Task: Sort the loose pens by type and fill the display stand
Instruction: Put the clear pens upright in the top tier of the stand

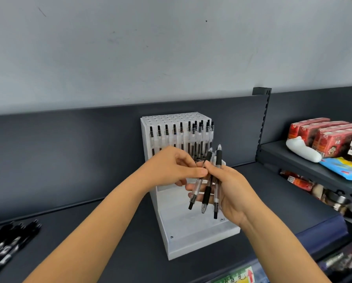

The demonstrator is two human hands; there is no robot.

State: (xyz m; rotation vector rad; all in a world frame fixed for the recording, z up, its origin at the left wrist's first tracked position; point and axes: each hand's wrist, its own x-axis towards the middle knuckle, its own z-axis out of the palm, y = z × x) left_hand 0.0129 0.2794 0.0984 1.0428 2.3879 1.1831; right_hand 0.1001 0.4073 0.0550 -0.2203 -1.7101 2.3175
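Pens [216, 193] sit bunched in your right hand [232, 190], whose fingers curl round them just in front of the display stand [191, 231]. Your left hand [171, 166] pinches one clear-barrelled pen [195, 190] of that bunch between thumb and fingertips; it is tilted with its black end down. The stand is on the dark shelf [109, 231], with upright pens [167, 133] in a row across its perforated top and more clustered at the right. You have loose black pens [7, 240] lying well apart at the shelf's far left, and red packs [324, 135] on the neighbouring shelf to your right
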